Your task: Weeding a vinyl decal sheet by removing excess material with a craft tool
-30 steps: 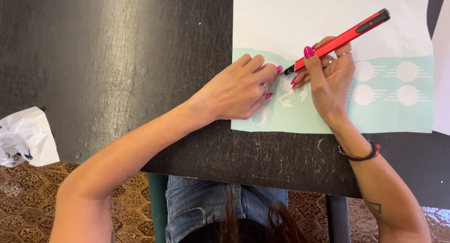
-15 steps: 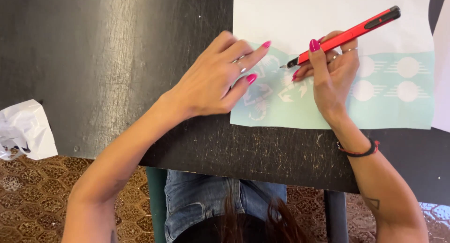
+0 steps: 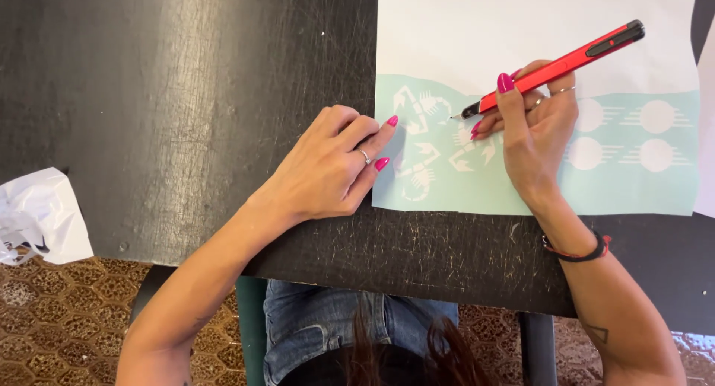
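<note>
Right hand [image 3: 532,136] grips a slim red-and-black plastic craft knife [image 3: 555,64] pen-style, tip on a thin white sheet with pale teal stencil band [image 3: 633,185] lying flat on the scratched black surface [image 3: 186,96]. Left hand [image 3: 328,166] empty, fingers relaxed, pinning the sheet's left edge. Sheet likely light, floppy, tearable; knife light, rigid, best held mid-barrel.

Red craft knife [image 3: 555,67] tilted, tip on flat white-and-teal stencil sheet [image 3: 521,29]
</note>
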